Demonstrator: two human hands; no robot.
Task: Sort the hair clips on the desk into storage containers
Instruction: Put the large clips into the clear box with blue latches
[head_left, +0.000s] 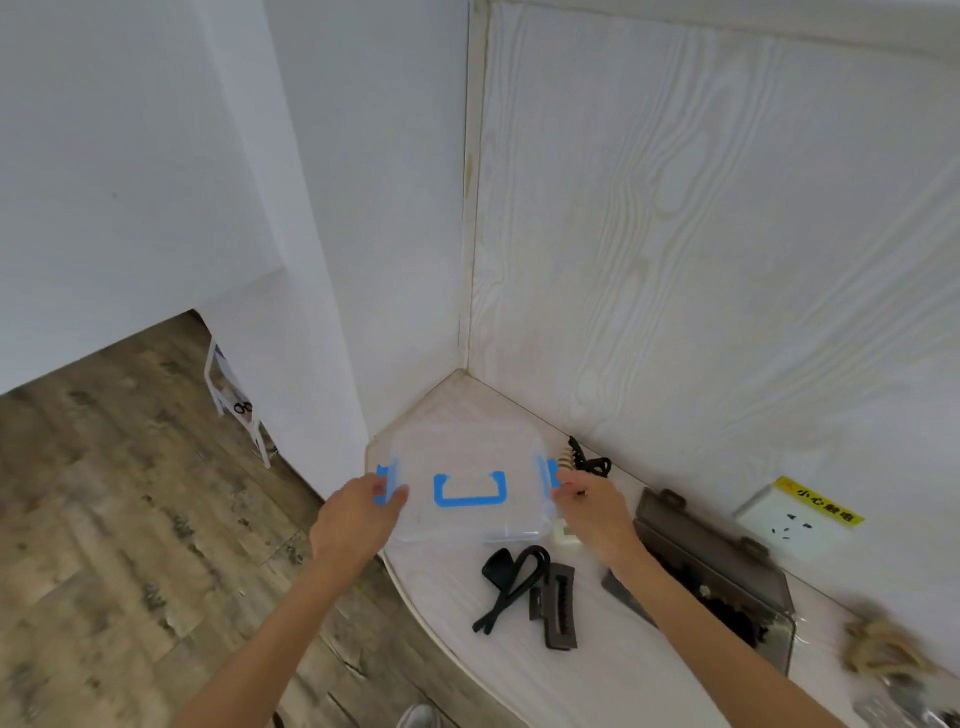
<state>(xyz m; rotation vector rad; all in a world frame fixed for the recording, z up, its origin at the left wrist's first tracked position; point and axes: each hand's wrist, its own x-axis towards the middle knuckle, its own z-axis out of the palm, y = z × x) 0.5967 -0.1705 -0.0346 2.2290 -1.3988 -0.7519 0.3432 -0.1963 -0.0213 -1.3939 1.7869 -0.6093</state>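
A clear plastic storage box (467, 457) with a blue handle and blue side latches sits in the desk's far left corner. My left hand (358, 519) grips its left latch and my right hand (592, 512) grips its right latch. In front of the box lie several black hair clips (524, 587), one long and flat, one a dark claw clip (558, 605). Behind the right latch rest a beige claw clip (565, 458) and a black clip (592, 462). A dark translucent container (727, 582) stands open on the right, with dark items inside, partly hidden by my right forearm.
The white desk (467, 649) has a curved front edge over a wood floor. A wall socket with a yellow label (800, 514) is on the right wall. A blurred beige clip (883, 649) lies at the far right. A white rack (234, 400) stands on the floor.
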